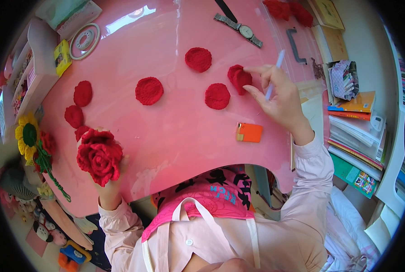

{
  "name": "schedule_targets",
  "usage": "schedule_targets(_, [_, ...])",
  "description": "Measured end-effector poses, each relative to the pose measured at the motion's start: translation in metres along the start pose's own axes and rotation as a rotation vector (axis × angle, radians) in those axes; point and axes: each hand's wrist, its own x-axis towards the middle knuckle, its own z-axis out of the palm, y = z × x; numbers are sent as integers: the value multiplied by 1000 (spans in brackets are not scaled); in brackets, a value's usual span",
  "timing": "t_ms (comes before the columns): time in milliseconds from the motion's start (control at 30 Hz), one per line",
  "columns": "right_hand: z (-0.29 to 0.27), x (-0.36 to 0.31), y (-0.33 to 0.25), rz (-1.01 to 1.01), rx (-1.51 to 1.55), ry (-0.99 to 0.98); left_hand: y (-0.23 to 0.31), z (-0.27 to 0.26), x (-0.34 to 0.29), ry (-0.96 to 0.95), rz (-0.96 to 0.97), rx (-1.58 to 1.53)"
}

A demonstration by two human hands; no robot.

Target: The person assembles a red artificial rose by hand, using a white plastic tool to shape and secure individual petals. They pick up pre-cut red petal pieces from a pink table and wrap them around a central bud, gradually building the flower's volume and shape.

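The left hand [109, 187] holds a full red crocheted rose [100, 156], its layered petals facing up above the palm; the bloom hides most of the fingers, so how tightly they close around it I cannot tell. The right hand [281, 93] has a narrow pinch, with a small curled red petal piece [238, 79] held between the thumb and index finger; whether that piece also touches the pink table [166, 124] I cannot tell. A slim pale stick [281, 59] is tucked among the same hand's fingers, slanting up past the knuckles. Just to the left of the right pinch and a little nearer the body lies a round red disc [217, 96], and farther out to the left of the pinch is a 2nd disc [198, 60]. A 3rd disc [149, 91] lies between the 2 grips, beyond the rose and to its right. Past the left grip, a short chain of 3 more red pieces [82, 93] runs outward, the nearest partly covered by the rose. An orange lighter [252, 132] lies below the right pinch, toward the body; a metal-band watch [246, 31] lies well beyond it. Left of the left grip is a yellow crocheted sunflower [29, 135].
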Motion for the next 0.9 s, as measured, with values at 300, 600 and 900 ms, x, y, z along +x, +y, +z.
schedule_targets(300, [13, 38, 4, 250, 363, -31, -13, -5, 2, 17, 69, 60])
schedule_targets(600, [10, 66, -20, 49, -30, -100, -3, 0, 2, -33, 117, -43])
schedule_targets(900, [43, 26, -119, 21, 703, -298, 1, 6, 3, -208, 355, -182])
